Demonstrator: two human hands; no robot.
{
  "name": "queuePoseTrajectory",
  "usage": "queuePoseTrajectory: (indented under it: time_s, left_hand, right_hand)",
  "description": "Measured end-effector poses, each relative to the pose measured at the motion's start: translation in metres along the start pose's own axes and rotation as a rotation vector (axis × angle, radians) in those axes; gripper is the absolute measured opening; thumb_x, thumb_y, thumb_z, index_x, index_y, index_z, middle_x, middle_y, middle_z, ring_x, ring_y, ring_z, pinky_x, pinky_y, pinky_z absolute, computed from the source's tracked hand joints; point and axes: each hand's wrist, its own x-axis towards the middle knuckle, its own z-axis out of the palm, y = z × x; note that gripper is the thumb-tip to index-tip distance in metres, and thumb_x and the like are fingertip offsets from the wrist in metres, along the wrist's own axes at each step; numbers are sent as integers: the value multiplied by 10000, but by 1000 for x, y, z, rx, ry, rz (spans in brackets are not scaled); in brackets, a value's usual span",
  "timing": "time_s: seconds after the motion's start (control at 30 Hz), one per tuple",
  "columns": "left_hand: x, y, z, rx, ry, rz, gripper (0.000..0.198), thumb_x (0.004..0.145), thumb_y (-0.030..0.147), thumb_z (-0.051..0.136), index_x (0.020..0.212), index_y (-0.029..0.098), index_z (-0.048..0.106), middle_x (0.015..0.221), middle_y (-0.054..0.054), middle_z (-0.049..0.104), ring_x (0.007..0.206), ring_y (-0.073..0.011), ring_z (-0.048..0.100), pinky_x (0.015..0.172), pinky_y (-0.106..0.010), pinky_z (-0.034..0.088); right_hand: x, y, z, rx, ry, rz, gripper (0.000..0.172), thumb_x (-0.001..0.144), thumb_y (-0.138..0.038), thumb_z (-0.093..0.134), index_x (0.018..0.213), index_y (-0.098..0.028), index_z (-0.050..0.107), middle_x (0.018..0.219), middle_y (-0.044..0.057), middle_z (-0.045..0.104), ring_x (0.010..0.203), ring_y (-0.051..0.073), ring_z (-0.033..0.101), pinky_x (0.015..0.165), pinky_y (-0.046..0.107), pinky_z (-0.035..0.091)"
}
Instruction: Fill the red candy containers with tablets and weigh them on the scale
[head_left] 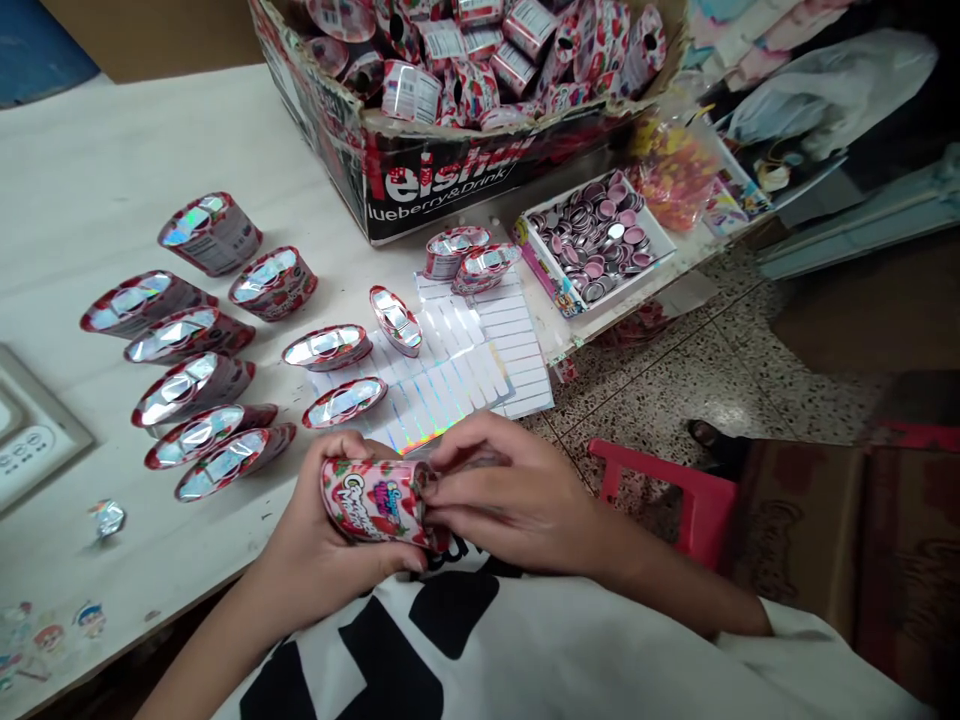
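Observation:
In front of my body, my left hand is wrapped round a small pink packet printed with strawberries and lettering. The packet lies on its side, its end turned to the right. My right hand has its fingers pinched together at that end; what lies between the fingertips is hidden. Just beyond my hands, a similar packet stands on the white table, its end covered with shiny silver strips. Sheets of silver strip stickers lie beside it, with another packet at their edge.
Several silver-topped packets stand at the left. A large carton full of packets is at the back, beside a shallow box of small round metal pieces. A bag of orange-yellow pieces lies farther right. A red stool stands on the floor.

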Motion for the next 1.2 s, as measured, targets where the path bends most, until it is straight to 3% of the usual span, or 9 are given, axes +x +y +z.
queuePoseTrajectory:
  time_s: [0.1, 0.27, 0.57, 0.67, 0.8, 0.93, 1.03, 1.13, 1.2]
  left_hand:
    - [1, -1, -1, 54, -34, 25, 652, 610, 159, 876, 1017, 303, 388, 1015, 10, 618, 856, -181, 678, 681, -300, 599]
    - [3, -1, -4, 114, -64, 63, 629, 623, 165, 870, 1027, 303, 409, 1035, -11, 604, 896, -181, 662, 722, -292, 594]
    - [1, 2, 1, 121, -14, 96, 599, 626, 188, 874, 1006, 300, 424, 993, -1, 611, 841, -161, 657, 682, -255, 589]
    - [1, 1, 1, 142, -10, 103, 592, 630, 192, 875, 1010, 314, 438, 980, 14, 613, 840, -158, 660, 671, -249, 588]
    - [0, -1, 0, 197, 26, 176, 598, 618, 197, 886, 1003, 325, 447, 985, 23, 610, 835, -159, 662, 691, -263, 588]
    - [0, 0, 0, 238, 43, 238, 590, 632, 204, 880, 1008, 327, 442, 952, 33, 613, 790, -145, 659, 680, -254, 574]
    - [1, 1, 0, 255, 11, 255, 599, 642, 193, 872, 1024, 327, 430, 956, 29, 614, 781, -145, 661, 670, -251, 568]
    - [2, 2, 0, 278, -14, 262, 597, 647, 185, 867, 1030, 327, 431, 959, 26, 616, 789, -145, 660, 676, -247, 568]
    - [3, 2, 0, 286, -12, 247, 582, 643, 198, 872, 1017, 320, 443, 956, 22, 617, 804, -148, 658, 691, -248, 576]
  right_hand:
    - [-3, 3, 3, 1, 29, -1, 95, 903, -133, 602, 865, -187, 670, 1028, 49, 615, 932, 108, 628, 807, 226, 560]
    - [-4, 8, 9, -57, -2, -36, 144, 933, -137, 520, 892, -188, 648, 1007, 30, 668, 831, 92, 618, 742, 197, 533]
    - [-3, 13, 4, -306, -105, -237, 247, 997, -216, 393, 967, -182, 636, 937, 59, 685, 839, 147, 625, 748, 264, 526]
    - [-2, 12, 5, -170, -117, -114, 184, 954, -196, 472, 1090, -176, 594, 957, 58, 697, 861, 143, 651, 761, 273, 540]
    - [-3, 13, 10, 12, -22, 61, 384, 908, -199, 589, 1280, -165, 496, 983, 44, 713, 860, 115, 680, 782, 244, 551]
    - [-6, 17, 13, -102, 108, -87, 120, 944, -245, 580, 1042, -193, 626, 934, 27, 713, 845, 110, 673, 780, 235, 550]
    - [-6, 21, 10, -231, 152, -282, 106, 938, -242, 573, 961, -207, 670, 874, 12, 701, 817, 122, 658, 722, 242, 557]
    - [-4, 30, 7, -352, 185, -603, 122, 907, -207, 601, 908, -197, 723, 879, 16, 706, 837, 147, 648, 695, 259, 575]
    - [-2, 37, 7, -353, 218, -686, 107, 888, -193, 635, 882, -178, 741, 877, 14, 711, 811, 144, 648, 689, 251, 587]
